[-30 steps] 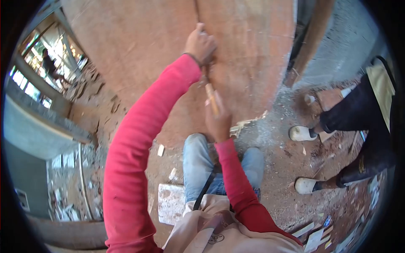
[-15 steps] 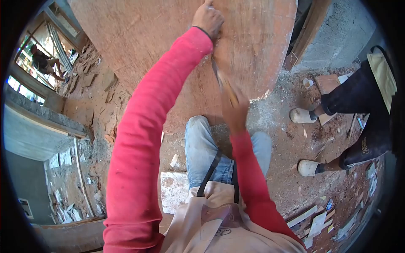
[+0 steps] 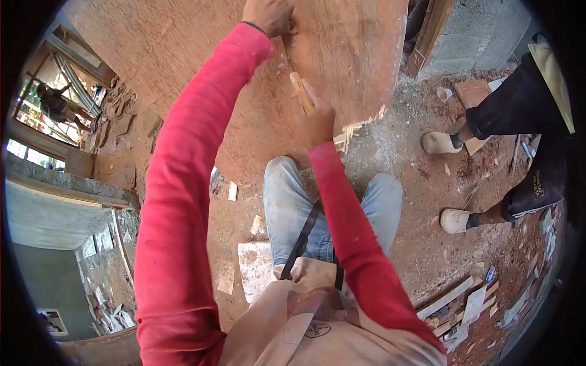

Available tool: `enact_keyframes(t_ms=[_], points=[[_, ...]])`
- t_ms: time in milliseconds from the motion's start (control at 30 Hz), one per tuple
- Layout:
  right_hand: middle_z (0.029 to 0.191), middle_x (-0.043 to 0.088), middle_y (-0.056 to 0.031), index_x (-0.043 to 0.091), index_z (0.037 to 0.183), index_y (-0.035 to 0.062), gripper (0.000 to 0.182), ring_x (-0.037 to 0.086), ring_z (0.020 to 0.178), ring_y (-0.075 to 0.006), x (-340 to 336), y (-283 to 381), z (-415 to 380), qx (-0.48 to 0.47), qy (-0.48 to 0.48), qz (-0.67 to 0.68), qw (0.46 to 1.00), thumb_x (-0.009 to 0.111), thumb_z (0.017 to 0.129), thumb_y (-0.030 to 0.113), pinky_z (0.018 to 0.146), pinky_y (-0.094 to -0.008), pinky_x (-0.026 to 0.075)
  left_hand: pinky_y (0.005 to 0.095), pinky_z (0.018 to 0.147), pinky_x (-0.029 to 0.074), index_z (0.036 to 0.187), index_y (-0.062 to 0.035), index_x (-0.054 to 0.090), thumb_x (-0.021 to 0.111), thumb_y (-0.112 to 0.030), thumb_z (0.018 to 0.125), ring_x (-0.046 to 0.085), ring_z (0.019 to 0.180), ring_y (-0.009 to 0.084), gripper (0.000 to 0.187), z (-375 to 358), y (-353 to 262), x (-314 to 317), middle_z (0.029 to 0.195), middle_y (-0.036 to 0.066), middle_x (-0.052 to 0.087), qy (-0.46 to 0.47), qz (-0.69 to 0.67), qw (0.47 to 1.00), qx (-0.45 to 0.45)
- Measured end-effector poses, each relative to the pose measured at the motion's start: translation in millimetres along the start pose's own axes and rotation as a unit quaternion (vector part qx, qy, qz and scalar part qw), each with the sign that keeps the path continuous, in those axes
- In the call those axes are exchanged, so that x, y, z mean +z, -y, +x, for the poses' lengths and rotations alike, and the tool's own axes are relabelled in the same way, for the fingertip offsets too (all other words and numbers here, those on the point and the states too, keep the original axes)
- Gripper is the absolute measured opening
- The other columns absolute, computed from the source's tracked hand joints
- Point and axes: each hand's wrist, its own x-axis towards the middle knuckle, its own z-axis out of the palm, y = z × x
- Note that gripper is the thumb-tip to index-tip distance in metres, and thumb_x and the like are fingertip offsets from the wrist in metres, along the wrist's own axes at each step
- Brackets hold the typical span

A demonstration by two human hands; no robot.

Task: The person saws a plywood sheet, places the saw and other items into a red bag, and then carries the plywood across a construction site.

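A large reddish-brown wooden board (image 3: 183, 73) fills the top middle of the view, over my knees. At its upper part, my left hand (image 3: 269, 16) is closed and presses on the surface; what it grips, if anything, is hidden. My right hand (image 3: 314, 122) is wrapped round the light wooden handle (image 3: 302, 93) of a tool, lower on the board. A thin blade seems to run up from the handle toward my left hand, but it is hard to make out. Pale splintered wood (image 3: 345, 138) shows at the board's lower right edge.
On the right stands a person in dark trousers (image 3: 506, 122) and pale shoes. Wood scraps (image 3: 473, 305) lie at the lower right, near a small cup (image 3: 444, 94). A whitish block (image 3: 253, 265) is beside my left leg. Another person (image 3: 55, 104) is at the far upper left.
Both hands and the view over the board have shifted; my right hand now appears higher and further left, closer to my left hand. More of the splintered edge shows.
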Motion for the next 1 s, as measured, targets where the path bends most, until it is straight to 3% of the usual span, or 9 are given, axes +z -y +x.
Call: enact_keyframes(t_ms=[133, 200, 300, 433, 533, 633, 767, 833, 1000], points=[[0.113, 0.069, -0.0209, 0.058, 0.126, -0.0069, 0.038, 0.071, 0.087, -0.0234, -62.7, 22.0, -82.6, 0.022, 0.021, -0.001, 1.0, 0.063, 0.091, 0.007, 0.074, -0.0304, 0.053, 0.0374, 0.098, 0.034, 0.066, -0.0144, 0.073, 0.062, -0.029, 0.08, 0.066, 0.074, 0.0187, 0.023, 2.6, 6.6, -17.4, 0.069, 0.005, 0.07, 0.041, -0.08, 0.996, 0.01], [0.1, 0.068, -0.0269, 0.057, 0.124, -0.011, 0.041, 0.071, 0.086, -0.0304, -93.2, 39.0, -129.8, 0.008, -0.003, 0.003, 1.0, 0.065, 0.087, 0.006, 0.074, -0.0335, 0.054, 0.0376, 0.1, 0.034, 0.065, -0.0131, 0.072, 0.065, -0.033, 0.079, 0.066, 0.076, 0.0191, 0.025, -1.1, 2.0, 0.1, 0.069, 0.007, 0.07, -0.033, -0.023, 0.999, 0.007], [0.112, 0.069, -0.0207, 0.059, 0.125, -0.0074, 0.036, 0.07, 0.09, -0.0219, -60.3, 13.5, -92.0, -0.054, 0.009, -0.068, 0.996, 0.063, 0.091, 0.006, 0.076, -0.0316, 0.054, 0.0378, 0.101, 0.033, 0.065, -0.0128, 0.072, 0.07, -0.042, 0.075, 0.066, 0.078, 0.0187, 0.031, -1.9, -3.4, 8.8, 0.07, 0.007, 0.07, -0.083, -0.031, 0.996, -0.013], [0.111, 0.069, -0.0211, 0.059, 0.124, -0.007, 0.036, 0.069, 0.091, -0.0215, -3.4, -1.0, -8.6, -0.024, 0.005, -0.002, 1.0, 0.062, 0.091, 0.006, 0.077, -0.0332, 0.053, 0.0365, 0.101, 0.033, 0.067, -0.013, 0.073, 0.073, -0.048, 0.072, 0.066, 0.079, 0.0179, 0.035, -4.0, 13.6, -4.7, 0.071, 0.007, 0.071, -0.046, -0.07, 0.996, 0.013], [0.112, 0.069, -0.0215, 0.059, 0.124, -0.0068, 0.036, 0.069, 0.098, -0.0223, -49.9, 16.3, -73.3, 0.03, 0.017, 0.021, 0.999, 0.062, 0.091, 0.007, 0.083, -0.0345, 0.053, 0.0349, 0.101, 0.032, 0.07, -0.0129, 0.074, 0.074, -0.049, 0.072, 0.065, 0.079, 0.0178, 0.036, -2.1, 13.5, -4.9, 0.072, 0.006, 0.071, -0.022, -0.117, 0.993, 0.017], [0.117, 0.067, -0.0224, 0.055, 0.13, -0.0057, 0.041, 0.069, 0.098, -0.0315, -89.1, 27.5, -125.6, 0.021, 0.024, 0.011, 0.999, 0.059, 0.091, 0.006, 0.085, -0.0365, 0.053, 0.0343, 0.1, 0.033, 0.071, -0.0125, 0.075, 0.073, -0.05, 0.073, 0.064, 0.08, 0.0173, 0.037, -2.3, 10.7, 7.8, 0.073, 0.005, 0.071, -0.026, -0.078, 0.996, 0.013], [0.107, 0.07, -0.0214, 0.058, 0.125, -0.0064, 0.035, 0.069, 0.097, -0.0231, -16.3, -19.3, -36.0, -0.072, -0.005, 0.02, 0.997, 0.061, 0.092, 0.007, 0.08, -0.0335, 0.053, 0.0342, 0.098, 0.034, 0.071, -0.0118, 0.075, 0.072, -0.051, 0.073, 0.064, 0.081, 0.0163, 0.039, -4.9, 6.7, -0.2, 0.073, 0.006, 0.071, -0.04, -0.059, 0.997, 0.018], [0.104, 0.07, -0.021, 0.059, 0.125, -0.006, 0.035, 0.069, 0.093, -0.0222, 13.6, 1.1, 10.1, 0.019, -0.004, -0.044, 0.999, 0.061, 0.092, 0.007, 0.077, -0.0321, 0.053, 0.034, 0.097, 0.034, 0.07, -0.0114, 0.075, 0.072, -0.051, 0.073, 0.064, 0.082, 0.0162, 0.039, -5.4, 19.0, -4.0, 0.073, 0.006, 0.071, -0.037, -0.056, 0.997, 0.031], [0.104, 0.069, -0.0255, 0.057, 0.126, -0.0087, 0.038, 0.071, 0.088, -0.0268, -63.2, 7.7, -95.8, 0.005, 0.011, 0.011, 1.0, 0.061, 0.093, 0.01, 0.076, -0.033, 0.054, 0.033, 0.095, 0.036, 0.07, -0.0093, 0.074, 0.072, -0.046, 0.072, 0.065, 0.083, 0.0175, 0.037, 1.1, 13.0, 23.3, 0.071, 0.006, 0.07, -0.125, -0.091, 0.988, 0.019]])
